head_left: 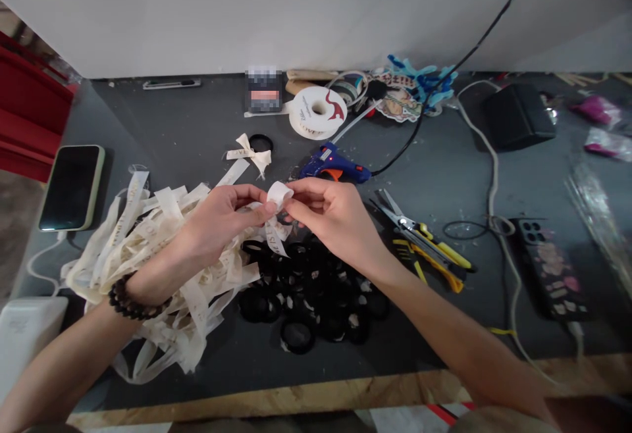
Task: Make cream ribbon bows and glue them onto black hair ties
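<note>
Both my hands meet above the middle of the dark table [197, 124]. My left hand [222, 219] and my right hand [330, 212] each pinch one end of a short cream ribbon strip [277, 195], which is folded into a loop between the fingertips. Its loose tail hangs down toward a pile of small black rings [316, 295]. Under my left wrist lies a heap of cut cream ribbon pieces [148, 249]. A finished cream bow [249, 153] rests just beyond the hands.
A blue glue gun [330, 164] lies behind my right hand, its black cord running back right. Scissors with yellow handles [424, 239] lie to the right. A white ribbon spool [317, 112], two phones [72, 186] [550, 268], a black box [518, 116] and a red bin [29, 114] surround the area.
</note>
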### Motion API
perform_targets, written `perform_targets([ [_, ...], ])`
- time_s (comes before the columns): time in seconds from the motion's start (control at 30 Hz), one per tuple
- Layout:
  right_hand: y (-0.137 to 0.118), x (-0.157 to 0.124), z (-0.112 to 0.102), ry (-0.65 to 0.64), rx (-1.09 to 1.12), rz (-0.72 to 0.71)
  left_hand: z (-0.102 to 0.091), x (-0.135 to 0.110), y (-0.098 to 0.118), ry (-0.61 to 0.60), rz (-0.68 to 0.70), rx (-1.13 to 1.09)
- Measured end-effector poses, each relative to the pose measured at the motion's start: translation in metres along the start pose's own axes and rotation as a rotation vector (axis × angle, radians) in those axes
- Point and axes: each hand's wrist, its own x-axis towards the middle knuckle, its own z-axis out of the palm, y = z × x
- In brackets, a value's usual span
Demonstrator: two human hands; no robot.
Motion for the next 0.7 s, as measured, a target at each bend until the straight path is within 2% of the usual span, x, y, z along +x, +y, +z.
perform_targets([
  [0.2, -0.0017, -0.0008, 0.0009, 0.031, -0.051, -0.044, -0.0044, 0.001, -0.0008, -0.044, 0.02, 0.084],
  [0.37, -0.0014, 0.001, 0.0017, 0.031, -0.017, -0.041, -0.005, 0.0023, -0.0026, -0.025, 0.041, 0.1],
  [0.47, 0.0009, 0.0019, 0.0013, 0.02, 0.003, -0.031, -0.0035, 0.0012, -0.0013, 0.013, 0.082, 0.136],
  [0.7, 0.0049, 0.0012, 0.0027, 0.042, -0.036, -0.071, 0.0001, -0.0024, 0.0036, 0.119, 0.211, 0.413],
])
